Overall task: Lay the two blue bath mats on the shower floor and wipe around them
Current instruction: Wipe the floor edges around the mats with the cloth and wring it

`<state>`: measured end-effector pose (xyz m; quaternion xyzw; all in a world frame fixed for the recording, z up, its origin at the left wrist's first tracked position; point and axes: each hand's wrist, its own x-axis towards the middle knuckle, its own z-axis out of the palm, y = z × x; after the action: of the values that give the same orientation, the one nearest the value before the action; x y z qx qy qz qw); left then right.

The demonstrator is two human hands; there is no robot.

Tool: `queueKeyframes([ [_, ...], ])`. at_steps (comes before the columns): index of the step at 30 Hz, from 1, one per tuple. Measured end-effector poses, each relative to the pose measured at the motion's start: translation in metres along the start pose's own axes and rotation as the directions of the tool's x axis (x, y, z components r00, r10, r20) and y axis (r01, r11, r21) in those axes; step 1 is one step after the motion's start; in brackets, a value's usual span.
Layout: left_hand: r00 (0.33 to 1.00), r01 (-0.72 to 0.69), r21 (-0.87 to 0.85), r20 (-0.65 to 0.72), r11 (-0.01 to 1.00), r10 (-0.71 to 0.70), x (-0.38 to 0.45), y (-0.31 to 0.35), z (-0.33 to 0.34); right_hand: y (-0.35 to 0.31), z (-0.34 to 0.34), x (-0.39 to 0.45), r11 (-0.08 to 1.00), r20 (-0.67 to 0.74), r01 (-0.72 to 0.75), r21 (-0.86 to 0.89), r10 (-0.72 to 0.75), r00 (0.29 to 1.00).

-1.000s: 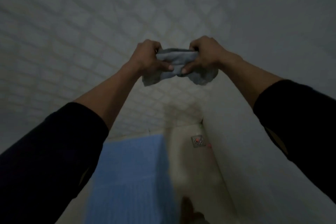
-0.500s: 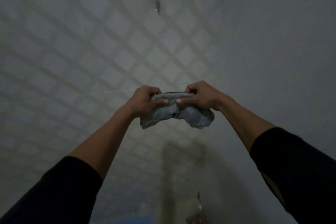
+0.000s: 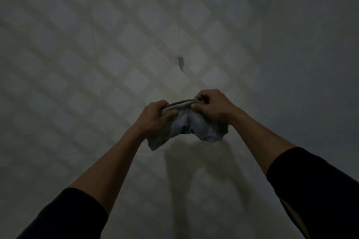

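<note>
A pale grey-blue cloth [image 3: 191,126] hangs bunched between my two hands, held up in front of the tiled wall. My left hand [image 3: 155,117] grips its left end and my right hand [image 3: 212,105] grips its right end, with the top edge pulled taut between them. Loose folds of the cloth droop below both fists. The blue bath mats and the shower floor are out of view.
A dim wall [image 3: 97,54] of diamond-pattern tiles fills the view. A small metal hook or fitting [image 3: 181,63] sticks out of the wall above my hands. A plain wall [image 3: 310,44] meets it on the right.
The view has tilted upward: the blue mat and floor drain have dropped out of sight and the wall fitting has moved down towards my hands. Both hands still hold the cloth.
</note>
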<state>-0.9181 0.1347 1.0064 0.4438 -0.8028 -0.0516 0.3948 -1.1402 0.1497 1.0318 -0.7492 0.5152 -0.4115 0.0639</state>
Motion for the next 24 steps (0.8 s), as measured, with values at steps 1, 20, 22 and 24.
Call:
queueKeyframes([
  [1,1.0,-0.002,0.009,-0.019,1.0,0.002,0.014,-0.002,-0.004,-0.001,-0.001,0.013,1.0,-0.024,0.017,-0.016,-0.018,1.0],
  [20,0.944,0.005,0.173,-0.325,0.985,0.053,0.164,-0.012,-0.029,-0.013,-0.001,0.146,0.95,-0.39,0.033,-0.309,-0.158,0.907],
  [22,0.941,0.021,0.166,-0.338,0.986,0.037,0.159,-0.014,-0.021,-0.008,0.01,0.143,0.932,-0.422,0.028,-0.363,-0.191,0.886],
  [24,0.947,0.03,0.155,-0.319,0.988,0.021,0.153,-0.017,-0.013,-0.002,0.018,0.138,0.929,-0.445,0.024,-0.37,-0.199,0.873],
])
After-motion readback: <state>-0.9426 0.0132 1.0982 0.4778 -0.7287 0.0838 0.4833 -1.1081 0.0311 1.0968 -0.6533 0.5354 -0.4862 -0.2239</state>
